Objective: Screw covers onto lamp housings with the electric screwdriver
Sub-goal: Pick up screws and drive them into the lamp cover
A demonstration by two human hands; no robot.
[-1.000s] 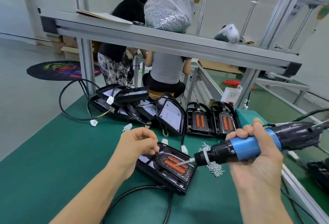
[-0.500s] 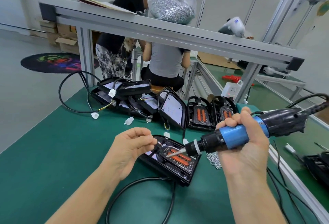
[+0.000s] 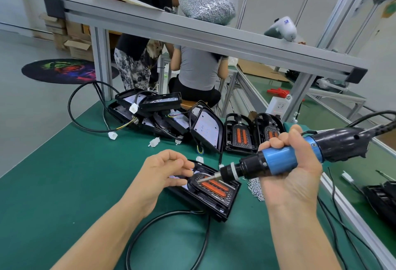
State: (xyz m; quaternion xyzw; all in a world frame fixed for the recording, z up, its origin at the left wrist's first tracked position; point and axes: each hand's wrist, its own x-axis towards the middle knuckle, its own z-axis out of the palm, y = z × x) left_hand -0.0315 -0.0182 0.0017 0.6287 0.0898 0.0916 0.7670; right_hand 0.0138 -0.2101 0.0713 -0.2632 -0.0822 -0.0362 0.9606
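Note:
A black lamp housing [image 3: 216, 203] lies on the green table [image 3: 64, 184], its cover with two orange strips [image 3: 214, 186] on top. My left hand [image 3: 162, 173] rests at the housing's left end, fingers curled, thumb and fingertips pinched at the cover's edge; a screw between them cannot be made out. My right hand [image 3: 293, 173] grips the blue and black electric screwdriver [image 3: 300, 156], held nearly level, its bit tip touching the cover's left part near my left fingers.
A small heap of loose screws [image 3: 256, 188] lies right of the housing. Several open housings with cables [image 3: 154, 108] pile up at the back, two covered ones [image 3: 240, 134] beside them. A bag of screws [image 3: 205, 3] sits on the aluminium shelf [image 3: 214, 40]. Two people work behind the bench.
The screwdriver has moved left and its bit has come down onto the cover near my left fingers. My left hand stays at the housing's left end.

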